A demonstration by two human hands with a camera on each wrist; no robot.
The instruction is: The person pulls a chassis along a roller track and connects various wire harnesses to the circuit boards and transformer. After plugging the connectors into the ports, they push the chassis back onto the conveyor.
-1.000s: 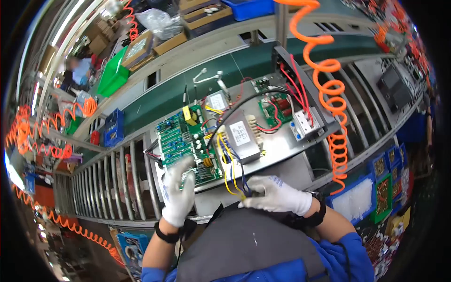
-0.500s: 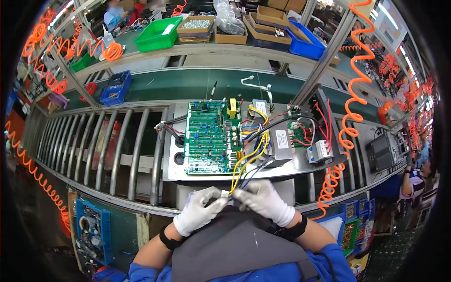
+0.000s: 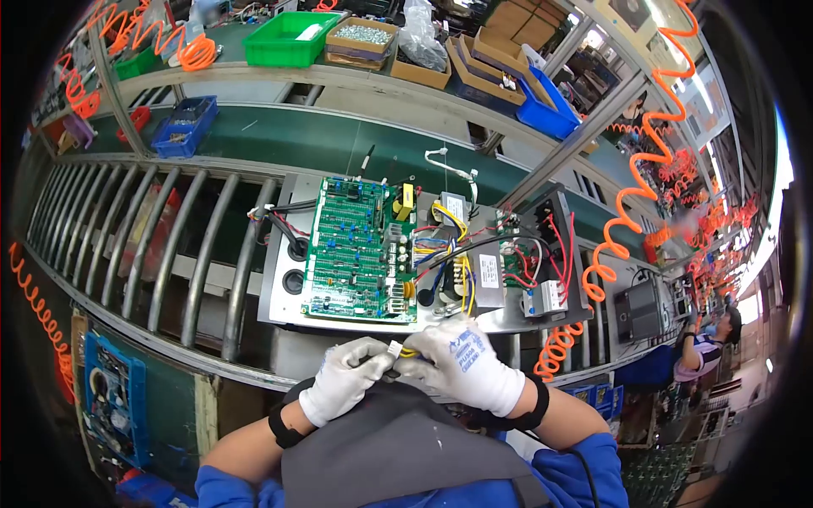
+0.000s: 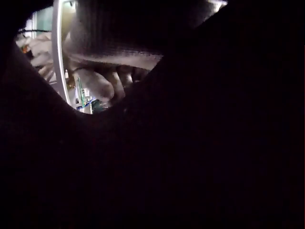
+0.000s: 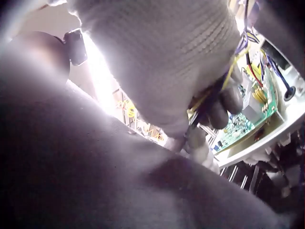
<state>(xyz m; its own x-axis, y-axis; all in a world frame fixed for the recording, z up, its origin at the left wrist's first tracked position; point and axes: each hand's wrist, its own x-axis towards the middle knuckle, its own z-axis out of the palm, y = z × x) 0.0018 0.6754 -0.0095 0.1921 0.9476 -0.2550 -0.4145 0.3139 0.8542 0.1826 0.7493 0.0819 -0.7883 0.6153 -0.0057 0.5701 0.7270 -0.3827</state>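
Note:
In the head view, my gloved left hand (image 3: 345, 379) pinches a small white plug connector (image 3: 395, 348) in front of my apron. Close beside it, my gloved right hand (image 3: 464, 362) grips the yellow and dark wires (image 3: 409, 351) leading to that connector. The right wrist view shows the wires (image 5: 230, 71) running through the curled fingers. Past both hands lies a metal chassis (image 3: 292, 317) carrying a green circuit board (image 3: 351, 254) and a transformer (image 3: 489, 279), with yellow wires hanging over its front edge. Dark fabric blocks most of the left wrist view.
A roller conveyor (image 3: 201, 254) bears the chassis. Orange coiled hoses (image 3: 631, 203) hang at the right, near a metal post (image 3: 559, 152). Behind are a green bin (image 3: 284, 52), cardboard boxes and a blue bin (image 3: 182, 135). Another person (image 3: 703, 351) is at the far right.
My left hand has come from over the circuit board to the white connector beside my right hand. The right hand has stayed on the wires, drawing closer to the left. The head view has shifted.

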